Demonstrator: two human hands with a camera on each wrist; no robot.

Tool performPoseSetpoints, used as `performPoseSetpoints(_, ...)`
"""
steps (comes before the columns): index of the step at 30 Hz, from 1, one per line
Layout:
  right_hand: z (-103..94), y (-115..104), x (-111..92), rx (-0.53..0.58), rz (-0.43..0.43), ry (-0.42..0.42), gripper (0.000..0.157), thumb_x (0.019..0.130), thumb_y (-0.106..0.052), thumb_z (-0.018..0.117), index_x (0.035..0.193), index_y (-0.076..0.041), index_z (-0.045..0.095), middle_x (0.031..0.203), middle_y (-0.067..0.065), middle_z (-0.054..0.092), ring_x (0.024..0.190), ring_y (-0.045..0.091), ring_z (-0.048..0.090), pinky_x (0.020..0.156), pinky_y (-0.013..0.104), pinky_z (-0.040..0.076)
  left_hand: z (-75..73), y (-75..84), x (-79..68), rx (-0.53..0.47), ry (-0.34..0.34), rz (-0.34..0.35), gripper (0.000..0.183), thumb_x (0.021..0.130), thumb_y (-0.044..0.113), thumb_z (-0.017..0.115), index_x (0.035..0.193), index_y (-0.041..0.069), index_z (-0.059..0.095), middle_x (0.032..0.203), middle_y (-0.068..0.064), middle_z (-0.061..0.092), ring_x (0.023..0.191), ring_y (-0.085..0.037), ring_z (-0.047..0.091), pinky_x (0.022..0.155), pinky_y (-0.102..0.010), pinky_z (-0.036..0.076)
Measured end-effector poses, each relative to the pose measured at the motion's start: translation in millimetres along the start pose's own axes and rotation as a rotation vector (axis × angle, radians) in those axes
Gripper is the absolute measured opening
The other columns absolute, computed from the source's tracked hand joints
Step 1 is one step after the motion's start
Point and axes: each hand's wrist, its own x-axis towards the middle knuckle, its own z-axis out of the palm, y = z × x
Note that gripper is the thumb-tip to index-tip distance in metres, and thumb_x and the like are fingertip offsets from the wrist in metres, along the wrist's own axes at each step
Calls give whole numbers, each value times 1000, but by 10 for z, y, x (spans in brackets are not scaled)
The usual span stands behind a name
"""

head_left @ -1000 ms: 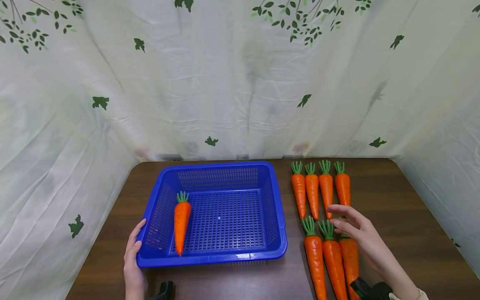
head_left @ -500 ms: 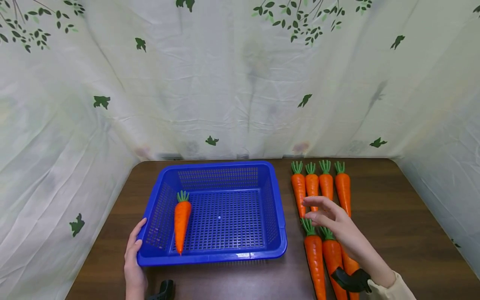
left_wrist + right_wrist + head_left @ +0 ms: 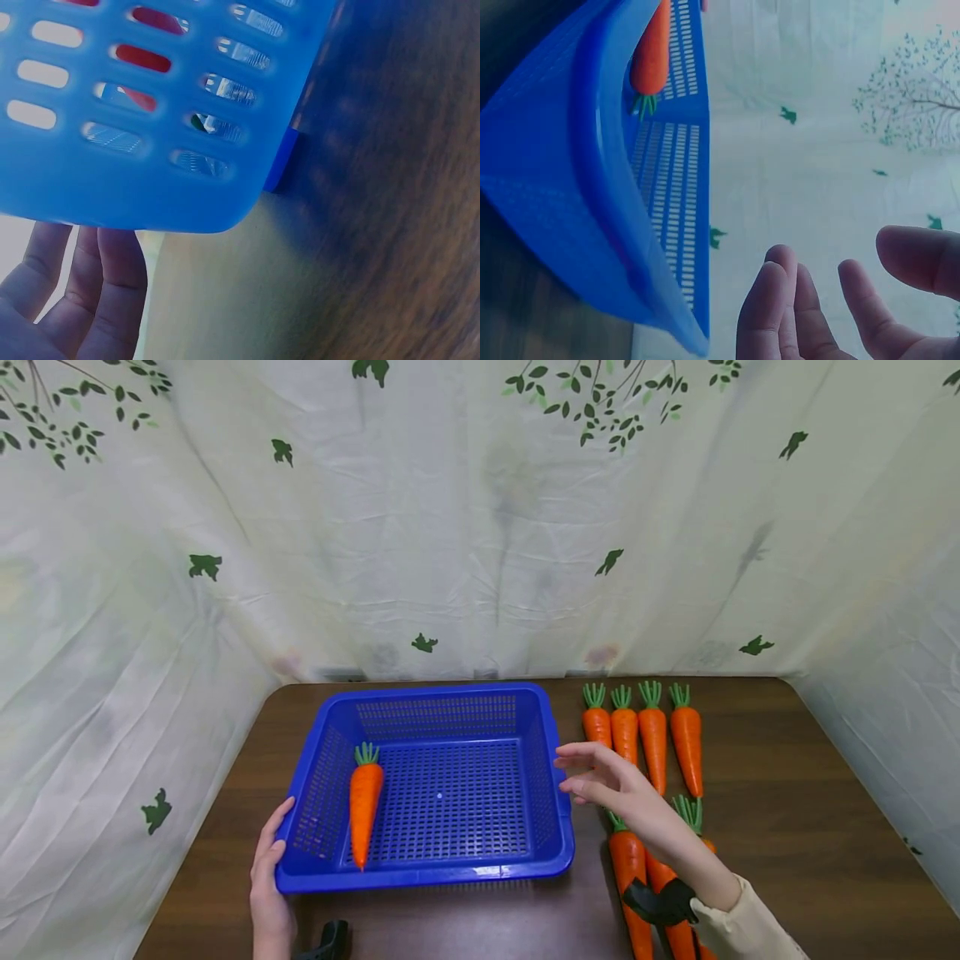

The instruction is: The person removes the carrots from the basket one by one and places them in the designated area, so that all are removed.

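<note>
A blue plastic basket [image 3: 427,878] stands on the table, with one carrot [image 3: 365,810] lying lengthwise at the left of its mesh floor. My left hand [image 3: 270,885] touches the basket's left rim; the left wrist view shows its fairly straight fingers [image 3: 124,277] meeting the basket's edge, tips hidden. Just beside the right rim, my right hand [image 3: 607,781] hovers with thumb and fingers apart and nothing between them. Under and behind its forearm lie several carrots [image 3: 651,743] in two rows, green tops pointing away; the hand and arm cover parts of them.
The brown wooden table [image 3: 780,827] extends right of the carrots and along the front. A pale curtain [image 3: 465,527] with leaf prints closes off the back and sides. A black wrist strap [image 3: 660,903] sits on my right wrist.
My right hand has moved left from the carrot rows to the basket's right rim, with nothing in it. My left hand and the basket have stayed in place.
</note>
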Motion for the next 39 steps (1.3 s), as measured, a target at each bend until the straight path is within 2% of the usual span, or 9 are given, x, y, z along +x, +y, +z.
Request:
performPoseSetpoints(4, 73, -3, 62, 7, 12, -32, 40, 98, -11, 52, 136, 0, 44, 133, 20, 48, 111, 43, 52, 86, 38, 47, 6, 2, 1, -6, -7, 13, 49, 102, 31, 23, 148, 24, 37, 151, 2, 30, 129, -16, 29, 99, -32, 23)
performPoseSetpoints(11, 206, -22, 176, 9, 43, -86, 39, 98, -18, 56, 134, -8, 48, 129, 15, 53, 107, 29, 58, 87, 42, 46, 4, -2, 5, 13, -12, -17, 49, 102, 34, 22, 149, 27, 36, 154, 2, 25, 132, -17, 25, 106, -40, 15)
performPoseSetpoints(15, 280, -20, 235, 7, 37, -111, 41, 97, -21, 56, 134, -6, 47, 128, 16, 53, 107, 28, 58, 87, 42, 46, 8, 3, 2, 22, -8, -34, 49, 102, 35, 22, 148, 29, 35, 154, 3, 24, 133, -19, 23, 107, -44, 13)
performPoseSetpoints(22, 407, -3, 329, 38, 42, -136, 40, 98, -19, 56, 134, -5, 47, 127, 17, 53, 107, 28, 58, 89, 51, 43, -6, 2, -7, 23, -5, -38, 49, 102, 35, 22, 148, 29, 36, 154, 3, 24, 134, -19, 23, 107, -45, 12)
performPoseSetpoints(29, 508, -14, 393, 46, 57, -172, 39, 98, -16, 54, 134, -5, 46, 126, 16, 54, 107, 29, 58, 88, 44, 45, -12, 2, -7, 24, -11, -37, 49, 102, 36, 21, 149, 29, 35, 154, 3, 24, 133, -19, 23, 107, -46, 12)
performPoseSetpoints(36, 569, -32, 471, 58, 67, -222, 38, 98, -9, 48, 136, -6, 46, 122, 14, 56, 104, 26, 59, 87, 43, 46, -12, 2, -9, 15, -14, -22, 49, 102, 35, 21, 149, 28, 35, 154, 3, 25, 131, -17, 25, 105, -42, 15)
performPoseSetpoints(39, 591, -42, 522, 71, 72, -236, 39, 97, -10, 50, 136, -6, 46, 121, 14, 56, 103, 28, 59, 86, 44, 46, -13, -1, -8, 15, -15, -20, 49, 102, 35, 21, 149, 28, 35, 154, 3, 25, 131, -17, 25, 105, -42, 15)
